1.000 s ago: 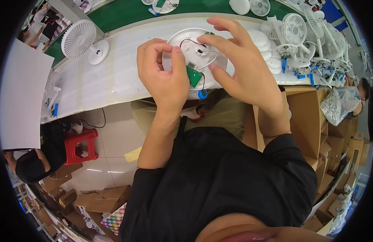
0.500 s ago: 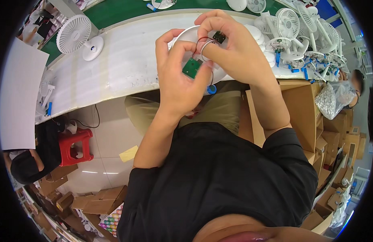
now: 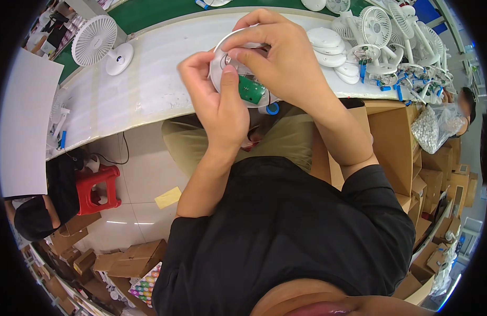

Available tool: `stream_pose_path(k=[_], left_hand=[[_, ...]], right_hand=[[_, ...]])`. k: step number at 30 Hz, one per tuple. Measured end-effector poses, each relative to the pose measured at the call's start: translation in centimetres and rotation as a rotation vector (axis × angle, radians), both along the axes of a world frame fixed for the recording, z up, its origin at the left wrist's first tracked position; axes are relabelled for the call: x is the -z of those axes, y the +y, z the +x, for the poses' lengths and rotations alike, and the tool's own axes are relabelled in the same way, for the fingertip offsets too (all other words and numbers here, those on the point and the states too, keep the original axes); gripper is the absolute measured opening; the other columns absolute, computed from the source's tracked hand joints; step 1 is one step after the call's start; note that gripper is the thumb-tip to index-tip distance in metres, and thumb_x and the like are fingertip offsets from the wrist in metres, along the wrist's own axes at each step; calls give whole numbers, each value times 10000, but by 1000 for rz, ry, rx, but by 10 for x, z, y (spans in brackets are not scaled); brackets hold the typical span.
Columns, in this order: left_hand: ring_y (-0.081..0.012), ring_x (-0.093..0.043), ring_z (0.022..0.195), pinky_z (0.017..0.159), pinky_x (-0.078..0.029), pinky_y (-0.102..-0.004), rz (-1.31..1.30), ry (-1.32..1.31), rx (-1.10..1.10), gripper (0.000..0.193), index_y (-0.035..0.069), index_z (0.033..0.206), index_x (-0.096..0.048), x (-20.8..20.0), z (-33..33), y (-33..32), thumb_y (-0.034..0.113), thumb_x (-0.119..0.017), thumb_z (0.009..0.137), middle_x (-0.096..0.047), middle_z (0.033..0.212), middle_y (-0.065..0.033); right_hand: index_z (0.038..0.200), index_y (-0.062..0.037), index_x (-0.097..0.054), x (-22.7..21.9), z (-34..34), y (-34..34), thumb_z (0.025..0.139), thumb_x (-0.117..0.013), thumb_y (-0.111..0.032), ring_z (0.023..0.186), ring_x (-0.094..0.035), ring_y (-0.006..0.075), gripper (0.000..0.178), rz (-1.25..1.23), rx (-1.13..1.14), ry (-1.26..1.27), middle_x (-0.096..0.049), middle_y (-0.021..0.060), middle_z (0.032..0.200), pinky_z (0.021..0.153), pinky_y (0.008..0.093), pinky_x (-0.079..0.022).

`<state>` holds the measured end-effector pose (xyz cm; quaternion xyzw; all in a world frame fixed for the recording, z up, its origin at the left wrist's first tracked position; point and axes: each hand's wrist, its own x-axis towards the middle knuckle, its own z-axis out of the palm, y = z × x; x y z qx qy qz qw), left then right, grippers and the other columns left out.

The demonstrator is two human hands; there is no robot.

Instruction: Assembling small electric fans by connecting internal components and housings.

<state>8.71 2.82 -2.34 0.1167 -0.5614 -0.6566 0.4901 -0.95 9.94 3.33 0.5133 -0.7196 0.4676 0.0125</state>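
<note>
While half curled, left hand (image 3: 223,109) and right hand (image 3: 286,59) at white base (image 3: 216,69), both grips unclear.

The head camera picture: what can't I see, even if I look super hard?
All in the head view:
White round base: right part hidden by the right hand.
What that hand's fingertips touch: hidden by the fingers.
White part: cut off by the top edge.
Blue cylinders near white fans: too small and jumbled to count.
</note>
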Motion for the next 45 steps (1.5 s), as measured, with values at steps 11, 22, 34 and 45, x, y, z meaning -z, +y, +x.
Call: stream_pose_path(k=[11,22,34,45], left_hand=[[-110,-488,672,641,-431,-198,-192,-344,360,124,-9,982,-588,-22,20,-54,-31,-577,860,-618,879,-67],[-109,-480,580,523,-426,-205,-293,-249,-76,72,-15,931,-634,-21,-9,-21,2,-614,864,-621,773,-50],[-109,-460,544,505,-416,-224,-449,-310,-60,60,-15,890,-630,-17,-8,7,41,-630,867,-600,703,-57],[-93,-440,529,473,-387,-222,-295,-305,-23,164,-2,836,-589,-24,-4,-10,121,-694,867,-585,698,-48]], right_hand=[[863,-39,-721,-3,-16,-4,770,-646,-3,656,-513,120,125,78,-40,-80,-629,35,902,546,219,-385],[1023,-79,-503,36,5,88,987,-549,-204,659,-565,112,138,-145,96,-1351,-588,70,780,546,232,-440],[1113,-65,-570,52,9,62,916,-621,-44,839,-576,154,205,-883,80,-782,-614,92,980,736,257,-457],[1027,-17,-706,32,-9,56,843,-664,25,909,-554,170,193,-243,142,-229,-591,106,1073,799,253,-440]])
